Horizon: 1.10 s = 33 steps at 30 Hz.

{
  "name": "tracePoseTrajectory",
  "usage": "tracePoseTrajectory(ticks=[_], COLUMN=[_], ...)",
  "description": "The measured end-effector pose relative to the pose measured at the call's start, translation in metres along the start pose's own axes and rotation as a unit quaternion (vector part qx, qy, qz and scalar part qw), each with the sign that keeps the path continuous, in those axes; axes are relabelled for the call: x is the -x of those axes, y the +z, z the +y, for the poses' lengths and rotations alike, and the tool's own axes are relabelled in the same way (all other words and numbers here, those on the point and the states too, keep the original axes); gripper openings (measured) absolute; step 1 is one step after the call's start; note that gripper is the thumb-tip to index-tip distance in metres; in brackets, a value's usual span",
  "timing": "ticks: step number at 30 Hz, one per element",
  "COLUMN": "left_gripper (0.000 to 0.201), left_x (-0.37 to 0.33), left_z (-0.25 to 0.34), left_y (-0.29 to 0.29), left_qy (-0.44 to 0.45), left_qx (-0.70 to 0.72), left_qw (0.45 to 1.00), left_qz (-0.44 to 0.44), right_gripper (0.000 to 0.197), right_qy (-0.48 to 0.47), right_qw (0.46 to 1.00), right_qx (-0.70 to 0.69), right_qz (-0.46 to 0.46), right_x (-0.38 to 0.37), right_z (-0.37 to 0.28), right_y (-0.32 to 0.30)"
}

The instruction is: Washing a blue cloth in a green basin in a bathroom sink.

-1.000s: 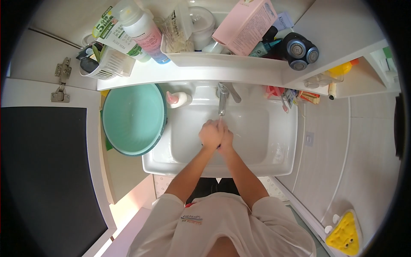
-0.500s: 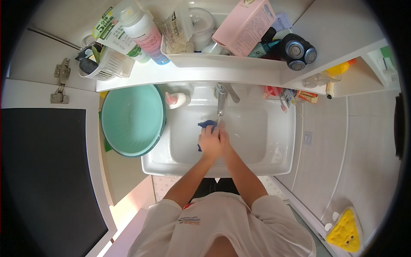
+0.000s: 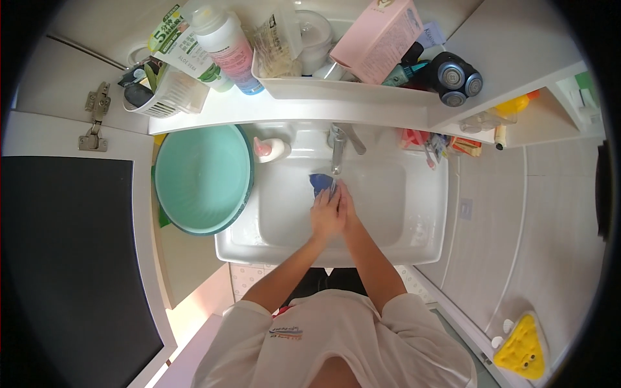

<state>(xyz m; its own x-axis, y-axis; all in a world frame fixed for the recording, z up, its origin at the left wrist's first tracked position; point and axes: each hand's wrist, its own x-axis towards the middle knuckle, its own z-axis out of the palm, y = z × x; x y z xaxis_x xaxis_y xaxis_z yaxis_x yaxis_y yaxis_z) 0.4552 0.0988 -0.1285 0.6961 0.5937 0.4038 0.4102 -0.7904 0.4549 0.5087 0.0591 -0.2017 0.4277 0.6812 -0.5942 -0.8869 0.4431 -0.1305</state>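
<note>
Over the white sink [image 3: 284, 239], my two hands are pressed together around a wet-looking blue cloth [image 3: 321, 183]. My left hand [image 3: 326, 213] lies against the cloth with its fingers pointing toward the tap. Beside it my right hand [image 3: 347, 205] presses in from the right, fingers together. A loose end of the cloth sticks out past the left fingertips; the rest is hidden between the palms. Just beyond the fingertips is the chrome tap [image 3: 337, 155].
A turquoise basin [image 3: 204, 181] stands left of the sink. On the sink's back rim are a white pump bottle [image 3: 272, 150] and, at right, a red cup [image 3: 413, 138]. Above, a shelf [image 3: 362, 116] holds a pink box [image 3: 378, 42], bottles and an electric shaver [image 3: 453, 77].
Both hands have shifted slightly right. More of the cloth shows beyond the fingertips, and the end that hung left of my left hand is out of sight.
</note>
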Motion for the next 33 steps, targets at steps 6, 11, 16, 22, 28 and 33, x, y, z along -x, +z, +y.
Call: tracePoseTrajectory(ticks=[6, 11, 16, 22, 28, 33], left_gripper=[0.039, 0.050, 0.047, 0.047, 0.033, 0.025], left_x=[-0.024, -0.030, 0.003, -0.008, -0.004, -0.034], left_z=[-0.019, -0.070, -0.064, -0.029, -0.024, 0.003], left_y=[-0.010, 0.015, 0.004, -0.030, -0.025, -0.029], left_qy=[-0.209, -0.515, -0.351, -0.639, -0.324, -0.141], left_qx=[0.037, 0.285, 0.304, 0.551, 0.203, 0.063], left_qw=[0.957, 0.768, 0.883, 0.530, 0.909, 0.988], left_qz=[-0.197, -0.252, -0.068, -0.087, -0.163, -0.006], right_gripper=[0.037, 0.024, 0.027, 0.042, 0.039, 0.035], right_qy=[-0.017, -0.053, -0.108, -0.169, -0.066, -0.107], right_qw=[0.993, 0.914, 0.958, 0.944, 0.971, 0.972], right_qx=[0.093, 0.307, 0.207, 0.262, 0.226, 0.199], right_qz=[0.064, 0.259, 0.168, 0.105, 0.044, 0.068], right_x=[0.006, 0.025, 0.038, 0.046, 0.035, 0.025], right_z=[0.021, 0.012, 0.004, 0.000, -0.020, -0.004], right_y=[0.002, 0.039, 0.041, 0.033, 0.057, 0.050])
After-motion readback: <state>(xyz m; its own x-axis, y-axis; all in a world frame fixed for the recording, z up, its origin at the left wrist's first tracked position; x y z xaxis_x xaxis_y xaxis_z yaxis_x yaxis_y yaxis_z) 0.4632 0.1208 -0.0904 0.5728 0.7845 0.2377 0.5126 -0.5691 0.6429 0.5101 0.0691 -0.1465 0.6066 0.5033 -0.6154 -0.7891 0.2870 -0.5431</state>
